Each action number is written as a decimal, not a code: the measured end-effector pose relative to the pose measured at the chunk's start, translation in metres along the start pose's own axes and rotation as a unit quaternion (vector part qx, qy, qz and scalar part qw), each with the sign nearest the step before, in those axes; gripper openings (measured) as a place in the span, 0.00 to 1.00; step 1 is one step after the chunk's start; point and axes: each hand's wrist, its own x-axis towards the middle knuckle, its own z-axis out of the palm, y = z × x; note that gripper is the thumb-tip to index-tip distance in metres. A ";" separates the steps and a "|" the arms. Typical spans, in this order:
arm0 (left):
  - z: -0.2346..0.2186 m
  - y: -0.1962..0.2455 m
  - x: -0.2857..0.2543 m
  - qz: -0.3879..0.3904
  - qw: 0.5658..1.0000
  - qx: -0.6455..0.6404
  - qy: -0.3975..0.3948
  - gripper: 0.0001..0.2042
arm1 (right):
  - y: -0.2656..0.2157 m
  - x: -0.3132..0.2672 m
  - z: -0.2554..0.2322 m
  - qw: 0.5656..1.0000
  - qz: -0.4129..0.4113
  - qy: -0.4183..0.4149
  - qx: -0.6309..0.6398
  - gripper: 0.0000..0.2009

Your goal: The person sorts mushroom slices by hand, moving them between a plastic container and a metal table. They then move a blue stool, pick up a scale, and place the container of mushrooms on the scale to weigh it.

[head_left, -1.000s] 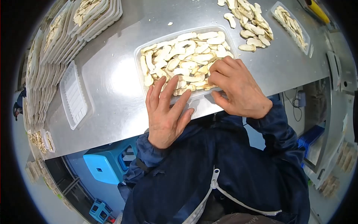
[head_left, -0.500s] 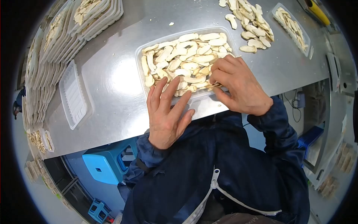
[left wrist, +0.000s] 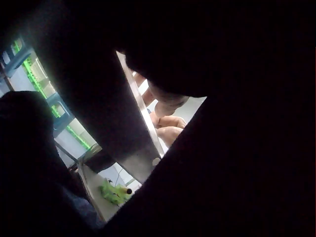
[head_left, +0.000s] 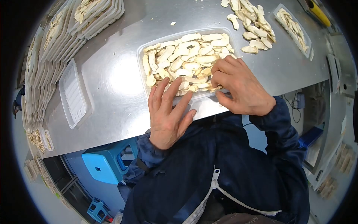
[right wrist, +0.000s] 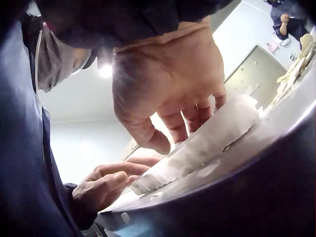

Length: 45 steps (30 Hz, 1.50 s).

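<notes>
A clear plastic tray holds many pale mushroom-like slices laid close together. My left hand lies over its near edge with fingers spread, the fingertips touching the nearest slices. Bent fingers of my right hand reach into the near right corner, where slices lie at the fingertips; whether one is pinched is hidden. In the right wrist view, that hand reaches behind the tray's side wall, its thumb apart from the fingers; the left hand is beside it. The left wrist view is mostly dark, with some fingers visible.
On the metal table, an empty tray lies left and a slice pile back right. Beyond it stands a small filled tray. Stacked filled trays rise far left. A blue stool stands below the table.
My right fingers have shifted slightly at the near right corner, and slices beside them have changed position a little. The left hand keeps its pose on the near edge.
</notes>
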 end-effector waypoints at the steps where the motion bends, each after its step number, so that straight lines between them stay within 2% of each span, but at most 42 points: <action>1: 0.000 0.000 0.000 -0.001 1.000 -0.001 0.000 0.18 | 0.001 0.000 0.000 1.000 0.001 -0.001 0.005 0.04; 8: 0.000 0.000 0.000 0.001 1.000 0.001 0.004 0.18 | 0.002 0.000 0.003 1.000 -0.002 0.022 -0.007 0.03; 14: 0.001 0.000 0.000 0.005 1.000 -0.004 0.009 0.18 | -0.001 0.004 0.002 0.996 0.002 0.089 -0.018 0.03; 23: 0.003 0.003 0.002 0.001 1.000 -0.016 0.022 0.23 | -0.007 0.009 0.016 0.997 0.012 0.069 0.021 0.02; 26: 0.004 0.005 0.005 0.010 1.000 -0.020 0.015 0.25 | -0.006 0.007 0.014 0.995 0.004 0.097 -0.029 0.03; 32: 0.000 0.009 0.011 0.022 1.000 0.002 -0.012 0.25 | 0.016 -0.020 -0.025 0.976 0.069 0.172 -0.117 0.06; 36: 0.003 0.011 0.015 0.022 0.999 0.009 -0.025 0.25 | 0.016 -0.032 -0.029 0.982 0.078 0.128 -0.116 0.07; 39: 0.004 0.014 0.018 0.025 0.999 0.028 -0.035 0.25 | 0.013 -0.034 -0.021 0.986 0.060 0.129 -0.085 0.07; 45: 0.002 0.015 0.018 0.024 0.998 0.032 -0.044 0.25 | 0.016 -0.039 -0.018 0.986 0.088 0.118 -0.083 0.10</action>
